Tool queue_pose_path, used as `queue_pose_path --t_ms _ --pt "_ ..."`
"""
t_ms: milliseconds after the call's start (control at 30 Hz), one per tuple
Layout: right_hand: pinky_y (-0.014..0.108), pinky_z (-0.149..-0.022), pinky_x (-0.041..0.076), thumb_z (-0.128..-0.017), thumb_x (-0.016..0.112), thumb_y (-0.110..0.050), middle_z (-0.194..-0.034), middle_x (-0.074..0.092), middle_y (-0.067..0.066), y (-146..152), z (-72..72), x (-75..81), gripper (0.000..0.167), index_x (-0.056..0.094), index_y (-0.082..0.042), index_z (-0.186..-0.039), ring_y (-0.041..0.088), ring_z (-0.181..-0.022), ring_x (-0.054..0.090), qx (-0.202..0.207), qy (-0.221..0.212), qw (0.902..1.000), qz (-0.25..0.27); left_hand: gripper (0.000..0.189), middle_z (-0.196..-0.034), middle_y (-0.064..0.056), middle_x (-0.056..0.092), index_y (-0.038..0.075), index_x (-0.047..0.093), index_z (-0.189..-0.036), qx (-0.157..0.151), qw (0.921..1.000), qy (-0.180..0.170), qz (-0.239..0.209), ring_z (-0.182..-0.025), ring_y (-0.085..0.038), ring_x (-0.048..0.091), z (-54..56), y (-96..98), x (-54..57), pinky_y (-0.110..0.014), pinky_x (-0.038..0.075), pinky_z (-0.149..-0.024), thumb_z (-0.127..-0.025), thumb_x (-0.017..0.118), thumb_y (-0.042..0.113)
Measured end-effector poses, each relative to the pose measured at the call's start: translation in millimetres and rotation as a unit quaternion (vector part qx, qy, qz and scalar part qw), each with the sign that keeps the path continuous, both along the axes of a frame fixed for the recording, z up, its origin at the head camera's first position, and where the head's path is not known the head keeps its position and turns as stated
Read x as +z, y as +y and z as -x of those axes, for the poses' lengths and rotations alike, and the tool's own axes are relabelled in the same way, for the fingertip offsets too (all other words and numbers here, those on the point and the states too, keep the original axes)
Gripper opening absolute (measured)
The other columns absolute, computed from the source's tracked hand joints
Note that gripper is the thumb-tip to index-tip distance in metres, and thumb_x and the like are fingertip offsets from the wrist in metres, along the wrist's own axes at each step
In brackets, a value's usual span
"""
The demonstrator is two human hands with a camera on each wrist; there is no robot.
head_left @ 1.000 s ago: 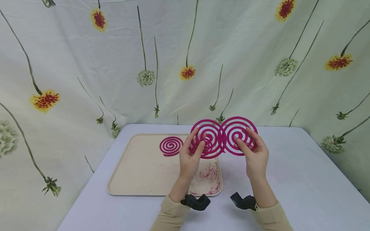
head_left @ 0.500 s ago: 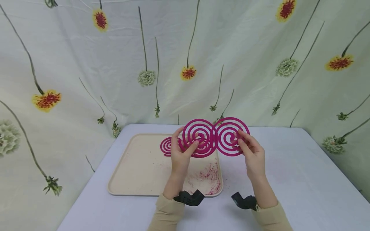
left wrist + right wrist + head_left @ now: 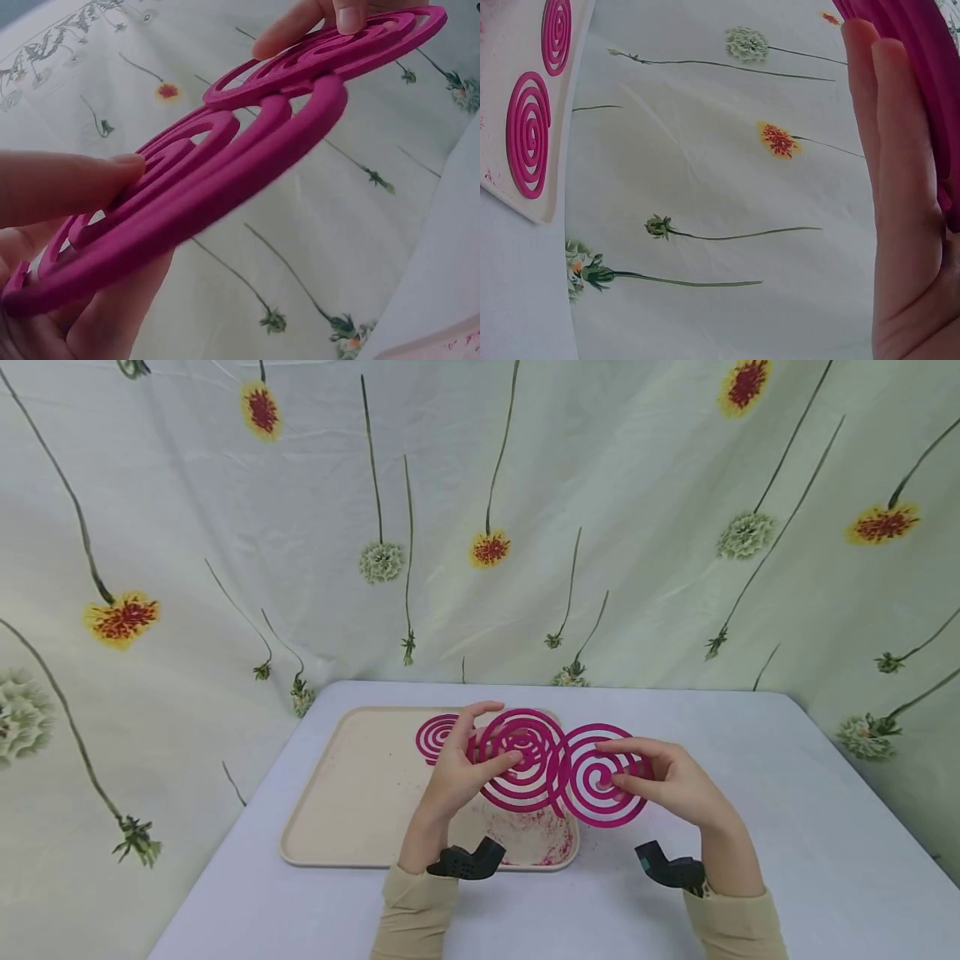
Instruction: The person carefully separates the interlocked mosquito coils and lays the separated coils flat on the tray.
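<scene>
My left hand (image 3: 457, 772) pinches a magenta mosquito coil (image 3: 517, 808) between thumb and fingers, above the tray's right part. A second magenta mosquito coil (image 3: 603, 822) is pinched by my right hand (image 3: 686, 781). In the head view the two coils overlap at their inner edges; the left wrist view has the near coil (image 3: 225, 199) meeting the far coil (image 3: 386, 56) at its rim. Whether they are interlocked there I cannot tell. In the right wrist view, fingers (image 3: 904, 135) lie along the held coil's edge (image 3: 919, 60).
A beige tray (image 3: 352, 802) with reddish crumbs lies on the white table (image 3: 750, 752). Two more coils rest on it, a nearer coil (image 3: 529, 135) and a farther coil (image 3: 557, 37). Behind the table hangs a flower-printed cloth (image 3: 652, 527).
Both coils have come down and are held lower in front of me. My left hand has shifted left, and my right hand has moved down and turned with its fingers pointing left.
</scene>
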State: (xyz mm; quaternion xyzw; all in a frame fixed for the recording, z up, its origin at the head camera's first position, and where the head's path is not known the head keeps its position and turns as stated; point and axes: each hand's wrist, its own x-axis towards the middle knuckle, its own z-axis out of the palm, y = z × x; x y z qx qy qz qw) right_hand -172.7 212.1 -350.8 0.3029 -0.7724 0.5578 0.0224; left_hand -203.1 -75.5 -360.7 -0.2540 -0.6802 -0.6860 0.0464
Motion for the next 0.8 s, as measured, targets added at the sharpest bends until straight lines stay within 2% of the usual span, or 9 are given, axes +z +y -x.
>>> queue_pose_path --t_ms 67,133,300,433,600,700,800 --pt "0.035 -0.068 0.057 -0.085 0.063 0.004 -0.115 0.059 0.018 -1 -0.2 0.2 0.042 0.054 0.005 -0.126 0.021 -0.084 0.065 -0.003 -0.002 1.0000 0.004 0.057 -0.109 -0.017 0.064 0.016 0.045 -0.132 -0.003 1.0000 -0.003 0.006 -0.094 -0.026 0.066 -0.2 -1.0 -0.3 -0.037 0.055 -0.078 -0.082 0.072 0.009" --pt "0.033 -0.070 0.057 -0.085 0.064 0.004 -0.117 0.057 0.020 -3 -0.2 0.2 0.045 0.052 0.006 -0.128 0.019 -0.086 0.065 -0.022 0.002 0.9996 0.016 0.053 -0.107 -0.017 0.065 0.014 0.048 -0.129 0.008 1.0000 -0.005 0.001 -0.092 -0.025 0.067 0.0 -1.7 -1.1 -0.037 0.055 -0.077 -0.082 0.072 0.009" --pt "0.028 -0.074 0.055 -0.085 0.065 0.003 -0.122 0.055 0.012 -16 0.2 -0.5 0.047 0.052 0.002 -0.130 0.013 -0.097 0.061 -0.107 0.010 0.9907 0.083 0.046 -0.104 -0.022 0.065 0.005 0.046 -0.122 0.040 0.9980 0.009 -0.049 -0.089 -0.025 0.068 0.8 0.1 -1.6 -0.037 0.055 -0.077 -0.083 0.070 0.006" --pt "0.028 -0.078 0.054 -0.085 0.063 0.006 -0.123 0.054 0.004 -32 1.7 -1.4 0.048 0.050 0.003 -0.131 0.015 -0.107 0.058 -0.153 0.016 0.9732 0.170 0.046 -0.105 -0.021 0.066 0.002 0.044 -0.120 0.080 0.9930 0.020 -0.084 -0.091 -0.025 0.068 0.3 3.7 -0.5 -0.037 0.055 -0.077 -0.083 0.072 0.011" --pt "0.028 -0.077 0.053 -0.084 0.062 0.009 -0.122 0.056 0.003 -50 3.1 -4.3 0.050 0.050 0.003 -0.132 0.016 -0.106 0.060 -0.200 0.029 0.9478 0.247 0.049 -0.106 -0.019 0.066 0.003 0.042 -0.117 0.126 0.9855 0.004 -0.113 -0.092 -0.025 0.068 0.3 6.9 1.0 -0.036 0.055 -0.077 -0.082 0.074 0.013" --pt "0.028 -0.078 0.053 -0.084 0.062 0.009 -0.124 0.055 0.003 -57 3.1 -6.5 0.050 0.050 0.001 -0.133 0.017 -0.107 0.060 -0.225 0.045 0.9362 0.266 0.049 -0.108 -0.019 0.065 0.003 0.041 -0.116 0.139 0.9820 -0.007 -0.128 -0.094 -0.027 0.067 0.8 9.3 1.6 -0.035 0.054 -0.078 -0.081 0.074 0.012" --pt "0.027 -0.079 0.052 -0.085 0.062 0.009 -0.126 0.054 0.005 -61 3.2 -8.0 0.051 0.049 -0.001 -0.134 0.018 -0.110 0.057 -0.240 0.062 0.9249 0.289 0.049 -0.109 -0.020 0.064 0.003 0.039 -0.115 0.138 0.9802 -0.010 -0.141 -0.095 -0.030 0.066 0.9 12.7 1.9 -0.036 0.054 -0.078 -0.081 0.074 0.011"
